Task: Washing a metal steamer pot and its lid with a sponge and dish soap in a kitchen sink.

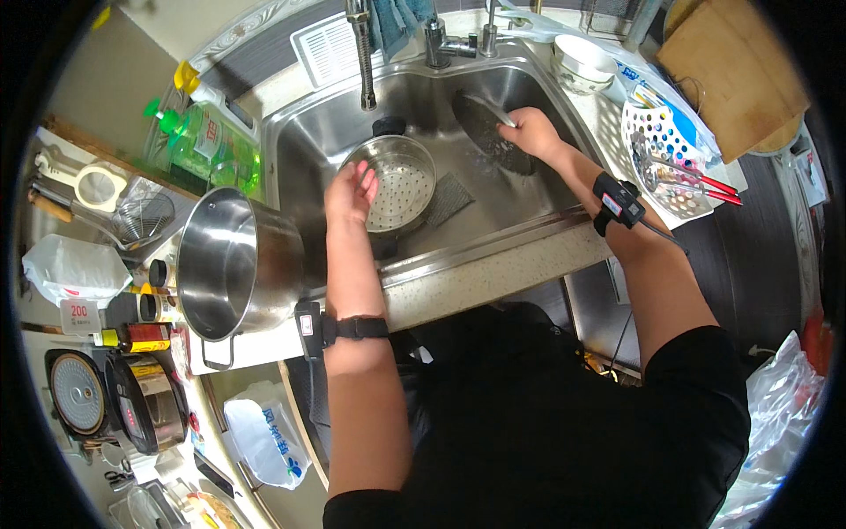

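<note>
A round perforated steel steamer pan (403,188) with dark handles sits in the left part of the steel sink (509,205). My left hand (352,193) is at its left rim, fingers loosely curled and apart; whether they touch the rim cannot be told. In my right hand (532,134), over the right part of the sink, is the end of a thin, pale handle (492,108). A dark, wet, oval shape (492,142) lies below that handle; whether the two are joined is unclear. A grey scouring pad (451,198) lies right of the pan.
Above the sink hangs a flexible metal faucet hose (365,66). A large steel pot (231,264) and a green soap bottle (211,142) stand left. On the right are stacked bowls (581,63) and a white perforated basket (661,132) holding red-handled utensils (710,185).
</note>
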The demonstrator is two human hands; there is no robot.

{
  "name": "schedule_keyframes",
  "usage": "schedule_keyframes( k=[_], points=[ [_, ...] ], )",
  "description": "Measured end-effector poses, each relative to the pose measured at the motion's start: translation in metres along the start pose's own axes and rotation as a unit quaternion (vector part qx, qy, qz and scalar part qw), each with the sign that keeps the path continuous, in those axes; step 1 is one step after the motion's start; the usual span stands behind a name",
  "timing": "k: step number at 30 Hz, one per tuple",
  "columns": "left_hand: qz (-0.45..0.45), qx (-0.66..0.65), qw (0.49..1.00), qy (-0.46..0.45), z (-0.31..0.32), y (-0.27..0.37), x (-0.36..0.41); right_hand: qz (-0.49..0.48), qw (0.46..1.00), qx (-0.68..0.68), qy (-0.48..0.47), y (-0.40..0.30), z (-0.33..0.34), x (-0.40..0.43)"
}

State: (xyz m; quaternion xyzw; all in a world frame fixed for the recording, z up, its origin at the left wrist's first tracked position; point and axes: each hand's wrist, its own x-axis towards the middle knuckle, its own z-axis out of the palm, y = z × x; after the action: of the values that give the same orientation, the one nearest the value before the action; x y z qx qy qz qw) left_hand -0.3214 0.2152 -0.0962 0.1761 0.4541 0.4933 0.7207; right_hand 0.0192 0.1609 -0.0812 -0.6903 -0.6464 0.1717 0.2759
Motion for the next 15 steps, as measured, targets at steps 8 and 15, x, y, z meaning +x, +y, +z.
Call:
schedule_keyframes(
  k=[8,15],
  points=[
    [-0.004,0.047,0.995,0.083,-0.005,0.012,-0.001,-0.071,0.990,-0.119,-0.023,-0.020,0.011,-0.005],
    [-0.004,0.116,0.985,0.130,-0.018,0.026,0.009,0.039,0.982,0.174,0.058,0.012,0.015,0.017]
  ],
)
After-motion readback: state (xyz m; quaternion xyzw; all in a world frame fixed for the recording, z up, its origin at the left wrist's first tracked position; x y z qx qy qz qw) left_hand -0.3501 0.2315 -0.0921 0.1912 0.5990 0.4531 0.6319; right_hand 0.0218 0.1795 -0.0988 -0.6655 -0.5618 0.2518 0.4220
